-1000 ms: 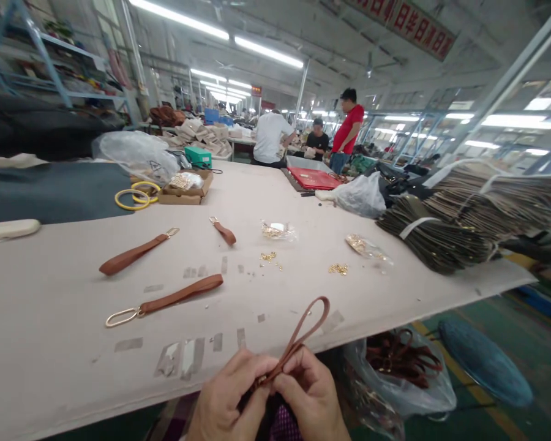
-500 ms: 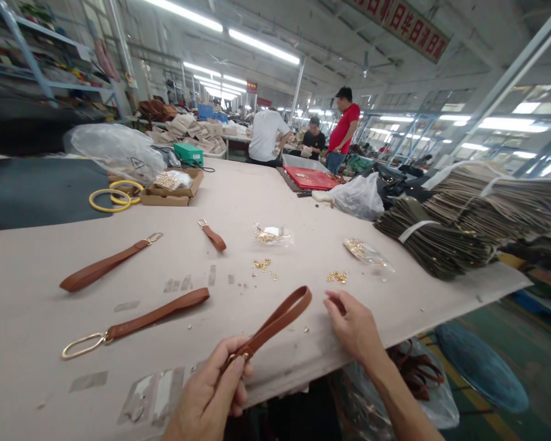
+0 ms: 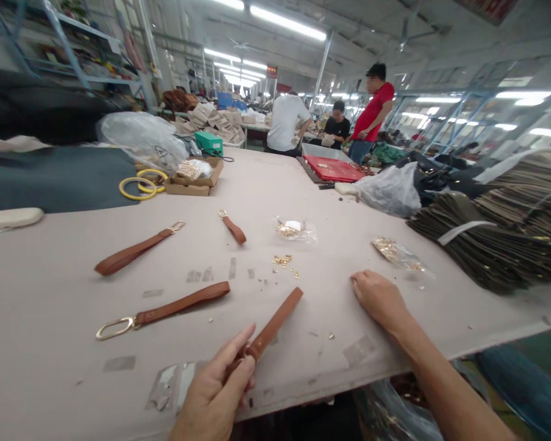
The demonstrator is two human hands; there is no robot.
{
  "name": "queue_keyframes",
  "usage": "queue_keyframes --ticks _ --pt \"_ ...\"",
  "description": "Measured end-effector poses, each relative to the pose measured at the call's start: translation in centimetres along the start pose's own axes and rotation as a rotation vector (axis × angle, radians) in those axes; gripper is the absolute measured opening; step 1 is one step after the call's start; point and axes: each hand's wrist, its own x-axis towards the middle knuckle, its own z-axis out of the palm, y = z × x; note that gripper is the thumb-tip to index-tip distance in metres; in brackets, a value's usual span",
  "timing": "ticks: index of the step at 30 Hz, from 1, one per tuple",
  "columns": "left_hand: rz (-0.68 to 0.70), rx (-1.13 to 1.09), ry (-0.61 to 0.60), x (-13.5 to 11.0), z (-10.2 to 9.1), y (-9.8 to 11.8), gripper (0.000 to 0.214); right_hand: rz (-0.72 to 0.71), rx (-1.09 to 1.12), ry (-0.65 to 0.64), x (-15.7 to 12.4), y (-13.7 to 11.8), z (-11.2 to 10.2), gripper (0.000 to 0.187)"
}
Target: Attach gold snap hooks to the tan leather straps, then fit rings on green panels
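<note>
My left hand point(image 3: 218, 389) is closed on the near end of a brown leather strap point(image 3: 275, 323) that lies out across the table point(image 3: 50, 318). My right hand point(image 3: 380, 298) rests knuckles up on the table with its fingers curled down over the spot where small gold fittings lay; what it grips is hidden. More gold fittings point(image 3: 282, 260) are scattered left of it, and a clear bag of fittings point(image 3: 397, 251) lies just beyond it.
Two finished straps with gold rings point(image 3: 163, 309) point(image 3: 135, 250) and a short strap point(image 3: 233, 227) lie to the left. Another bag of fittings point(image 3: 294, 228), a cardboard box point(image 3: 193, 177), yellow rings point(image 3: 138, 187), stacked dark sheets point(image 3: 496, 239) and a red tray point(image 3: 333, 168) stand farther out. Three people work beyond the table.
My hands came apart from the strap loop. The right hand went out to the gold fittings on the table. The left hand lowered the strap flat onto the table.
</note>
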Motion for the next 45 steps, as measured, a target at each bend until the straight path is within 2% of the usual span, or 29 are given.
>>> queue_keyframes --ticks 3,5,8,11,13,16,20,25,29,35,37,40,43,45 --pt "-0.008 -0.02 -0.032 -0.2 0.5 0.6 0.058 -0.004 0.08 0.028 -0.1 -0.4 -0.4 0.024" --pt "-0.01 -0.008 -0.06 -0.3 0.7 1.2 0.046 0.048 0.293 0.058 -1.0 -2.1 -1.2 0.024" --pt "0.01 0.007 -0.078 -0.7 1.0 1.9 0.036 0.139 0.803 0.033 -3.6 -6.7 -3.1 0.027" --pt "0.061 0.021 -0.069 -1.2 1.2 2.1 0.032 0.093 1.141 -0.041 -6.4 -12.3 -4.9 0.025" --pt "0.101 0.031 -0.073 -1.5 1.3 1.9 0.03 0.027 1.216 -0.066 -7.7 -15.2 -5.4 0.022" --pt "0.165 0.046 -0.084 -1.9 1.3 1.6 0.026 -0.041 1.221 -0.041 -8.8 -17.4 -5.2 0.017" --pt "0.243 0.075 -0.078 -2.2 1.3 1.3 0.024 -0.085 1.232 -0.008 -9.4 -17.9 -4.4 0.013" --pt "0.298 0.134 -0.071 -2.9 1.3 1.5 0.023 -0.07 1.22 0.059 -10.2 -18.0 -4.3 0.011" --pt "0.374 0.188 -0.061 -3.6 1.5 1.6 0.025 0.036 1.295 0.064 -10.9 -18.6 -4.6 0.01" --pt "0.455 0.178 -0.085 -4.4 2.4 1.6 0.026 0.379 1.686 -0.013 -12.1 -19.4 -4.9 0.024" --pt "0.494 0.181 -0.114 -4.8 2.9 1.3 0.025 0.399 1.772 -0.058 -12.8 -19.3 -5.4 0.027" --pt "0.472 0.175 -0.099 -5.3 3.8 0.6 0.02 0.326 1.747 -0.081 -14.0 -18.8 -6.5 0.03" --pt "0.42 0.192 -0.099 -5.6 5.0 -0.3 0.017 0.332 1.686 -0.027 -15.2 -18.0 -7.4 0.032" --pt "0.462 0.208 -0.129 -5.8 5.8 -0.8 0.015 0.393 1.673 0.044 -16.2 -17.2 -7.3 0.029"
